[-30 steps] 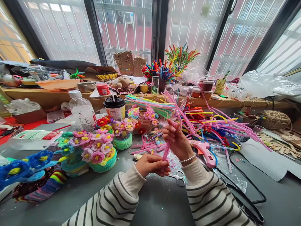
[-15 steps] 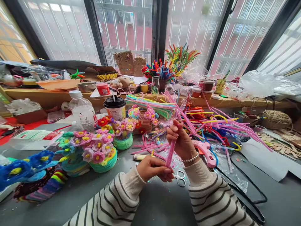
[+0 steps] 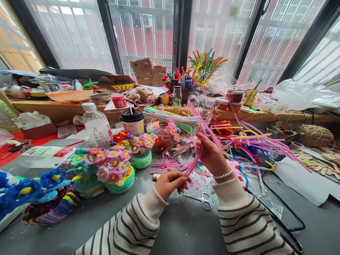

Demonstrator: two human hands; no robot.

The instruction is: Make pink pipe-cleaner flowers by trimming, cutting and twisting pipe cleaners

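Between my hands, a few pink pipe cleaners (image 3: 192, 166) bow in a loose curve above the table. My left hand (image 3: 172, 185) pinches their lower end between thumb and fingers. Higher up and to the right, my right hand (image 3: 211, 157) has its fingers closed on the upper part. Small metal scissors (image 3: 206, 202) lie on the table just below, beside scattered pink fluff and glitter (image 3: 203, 180). A pink glue gun (image 3: 236, 170) rests partly hidden behind my right wrist.
Pipe-cleaner flowers in pots (image 3: 119, 182) stand at left, near a lidded cup (image 3: 132, 124) and a plastic bottle (image 3: 96, 127). Loose pink pipe cleaners (image 3: 276, 141) spread to the right. A black cord (image 3: 289, 205) curls at the lower right, by white paper (image 3: 300, 182).
The pink pipe cleaners have gone from a straight, tight bundle to a bent, looser one. My right hand has moved slightly right, and more of the scissors shows.
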